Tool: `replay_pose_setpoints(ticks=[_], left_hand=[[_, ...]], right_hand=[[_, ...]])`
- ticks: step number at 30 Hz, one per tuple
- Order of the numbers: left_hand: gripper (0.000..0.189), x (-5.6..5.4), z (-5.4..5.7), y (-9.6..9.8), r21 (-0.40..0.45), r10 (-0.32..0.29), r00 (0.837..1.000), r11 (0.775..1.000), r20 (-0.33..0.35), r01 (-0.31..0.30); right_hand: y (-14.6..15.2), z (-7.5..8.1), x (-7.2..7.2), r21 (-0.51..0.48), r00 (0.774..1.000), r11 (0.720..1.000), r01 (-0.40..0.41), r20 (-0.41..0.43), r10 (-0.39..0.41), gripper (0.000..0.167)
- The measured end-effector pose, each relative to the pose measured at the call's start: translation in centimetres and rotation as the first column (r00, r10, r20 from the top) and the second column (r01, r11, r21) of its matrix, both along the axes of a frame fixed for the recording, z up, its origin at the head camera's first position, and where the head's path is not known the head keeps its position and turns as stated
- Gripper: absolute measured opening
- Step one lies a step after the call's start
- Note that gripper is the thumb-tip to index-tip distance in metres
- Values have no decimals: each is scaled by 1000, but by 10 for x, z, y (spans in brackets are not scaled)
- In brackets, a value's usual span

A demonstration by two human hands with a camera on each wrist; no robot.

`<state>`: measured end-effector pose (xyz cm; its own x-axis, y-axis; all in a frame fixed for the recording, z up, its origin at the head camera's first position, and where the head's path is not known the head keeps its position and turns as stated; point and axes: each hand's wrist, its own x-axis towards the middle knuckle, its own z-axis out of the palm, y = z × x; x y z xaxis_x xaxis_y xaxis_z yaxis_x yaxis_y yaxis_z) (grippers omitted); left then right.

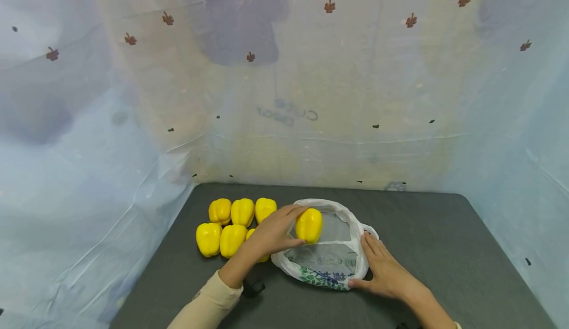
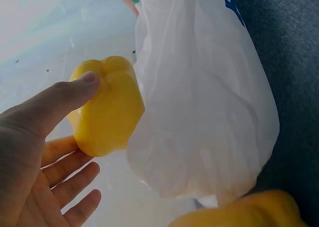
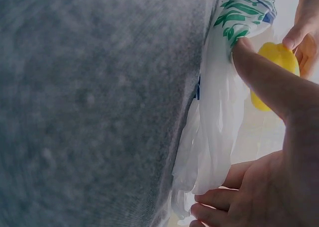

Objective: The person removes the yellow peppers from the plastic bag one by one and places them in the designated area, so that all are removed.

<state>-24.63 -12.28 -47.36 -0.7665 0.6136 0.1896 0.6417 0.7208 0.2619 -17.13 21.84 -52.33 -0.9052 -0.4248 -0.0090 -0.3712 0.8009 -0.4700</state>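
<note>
My left hand (image 1: 277,227) pinches a yellow bell pepper (image 1: 308,226) between thumb and fingers, above the open mouth of a white plastic bag (image 1: 321,285). In the left wrist view, the thumb lies across the pepper (image 2: 110,112), with other fingers spread below. Green leaf prints and blue lettering mark the bag's front. On the bag's right side, my right hand (image 1: 388,269) rests with fairly straight fingers and the thumb spread toward the front rim. The right wrist view shows that thumb (image 3: 259,70) touching the bag (image 3: 219,117) near its green print.
Several more yellow bell peppers (image 1: 232,240) stand in two rows left of the bag, partly hidden by my left hand. All lie on a dark grey table (image 1: 426,230). A pale printed plastic sheet (image 1: 284,92) hangs behind and at both sides.
</note>
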Motion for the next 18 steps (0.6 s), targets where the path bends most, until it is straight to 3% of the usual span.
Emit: replay_pose_setpoints(ticks=[7, 18], left_hand=[[92, 10, 6, -12, 6, -9, 1000, 1000, -26, 10], [93, 29, 17, -27, 6, 24, 1000, 1000, -16, -24]], right_hand=[[1, -2, -1, -1, 1000, 1000, 15, 11, -15, 131], [1, -1, -1, 16, 1000, 1000, 1, -1, -1, 131]])
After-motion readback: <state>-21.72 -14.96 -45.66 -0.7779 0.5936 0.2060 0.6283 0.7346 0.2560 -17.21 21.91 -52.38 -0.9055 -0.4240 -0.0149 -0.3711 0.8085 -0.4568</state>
